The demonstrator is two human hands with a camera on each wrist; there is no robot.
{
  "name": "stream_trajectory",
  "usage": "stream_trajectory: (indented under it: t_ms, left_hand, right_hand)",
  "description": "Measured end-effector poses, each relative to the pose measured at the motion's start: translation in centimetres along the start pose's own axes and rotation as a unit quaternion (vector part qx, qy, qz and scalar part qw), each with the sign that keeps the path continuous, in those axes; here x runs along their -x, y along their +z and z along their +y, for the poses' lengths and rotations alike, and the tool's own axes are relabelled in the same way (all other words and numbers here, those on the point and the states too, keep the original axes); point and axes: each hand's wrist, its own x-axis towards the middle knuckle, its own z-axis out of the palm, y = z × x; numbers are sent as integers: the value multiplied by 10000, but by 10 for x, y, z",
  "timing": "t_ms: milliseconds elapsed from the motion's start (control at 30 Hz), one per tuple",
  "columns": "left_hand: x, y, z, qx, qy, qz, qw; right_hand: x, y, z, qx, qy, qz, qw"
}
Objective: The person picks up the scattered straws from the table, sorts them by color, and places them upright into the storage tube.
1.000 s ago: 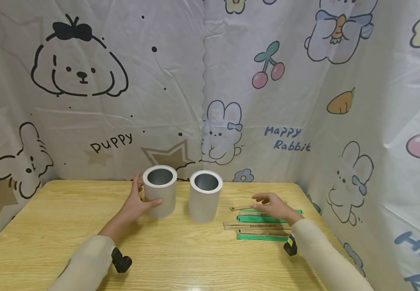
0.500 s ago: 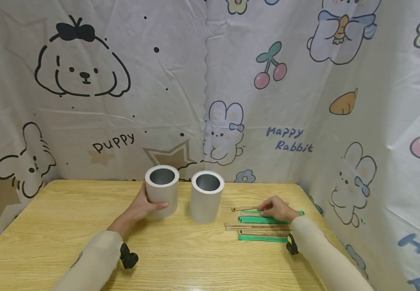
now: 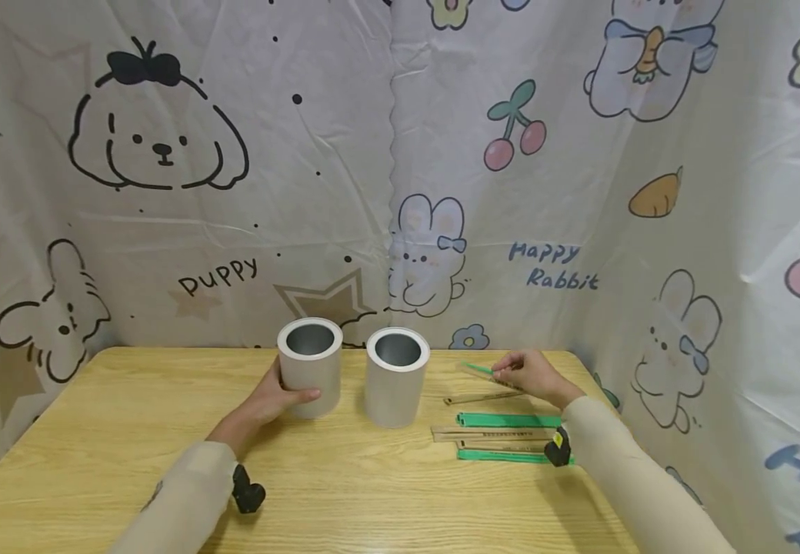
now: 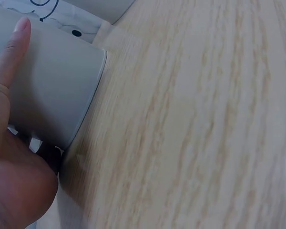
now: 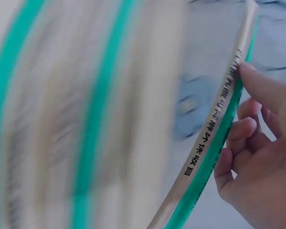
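My left hand [image 3: 270,398] holds the left of two white cylindrical canisters [image 3: 322,371], which stands upright on the table. Its thumb [image 4: 15,45] lies along the near wall; the fingers behind are mostly hidden. Beside it on the right stands the matching canister [image 3: 396,396], also with a thick rim and dark grey inside. At the back right, my right hand [image 3: 537,375] pinches a long, slim wrapped straw [image 5: 207,143], green along one side and pale with dark printed characters along the other. It is raised, tilted, behind the others.
Several slim wrapped strips lie in front of my right hand, among them a green one [image 3: 504,421] and a nearer green one [image 3: 497,455]. A thin brown strip [image 3: 472,398] lies just behind them. A printed curtain [image 3: 345,192] hangs behind the wooden table [image 3: 365,492].
My right hand has come down onto the strips, taken hold of a wrapped straw, and moved it up and back. My left hand has closed more fully round the left canister.
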Motion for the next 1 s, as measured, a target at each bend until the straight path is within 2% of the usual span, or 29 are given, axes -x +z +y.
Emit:
stream_trajectory:
  t_ms: [100, 200, 367, 500, 567, 633, 733, 800, 867, 933, 1000]
  left_hand:
    - [0, -2, -2, 15, 19, 41, 10000]
    - [-1, -4, -4, 42, 81, 48, 9999]
    - [-2, -2, -5, 33, 63, -109, 9999]
    - [-2, 0, -3, -2, 7, -114, 9999]
    - [-2, 0, -3, 15, 7, -98, 10000]
    - [-2, 0, -2, 37, 13, -85, 10000]
    - [-2, 0, -3, 56, 10, -95, 9999]
    - [-2, 0, -3, 72, -11, -81, 9999]
    - [-2, 0, -4, 68, -27, -62, 10000]
    - [-2, 0, -4, 83, -28, -55, 9999]
    - [-2, 0, -5, 118, 8, -37, 9999]
  right_hand:
    - [-6, -6, -25, -70, -116, 202, 9997]
    - [-10, -4, -32, 84, -54, 93, 9999]
    - [-7, 6, -12, 266, 324, -270, 9988]
    - [-3, 9, 3, 176, 231, -320, 9991]
    - [-2, 8, 2, 154, 206, -290, 9992]
    - [-2, 3, -7, 136, 267, -209, 9993]
    - [-4, -8, -38, -105, 205, 58, 9997]
    - [-8, -16, -69, -490, -51, 309, 9983]
    - [-11, -21, -106, -1065, -389, 543, 9921]
    - [-14, -21, -146, -1764, -743, 731, 9788]
    - [-17, -15, -186, -2607, -1072, 887, 9553]
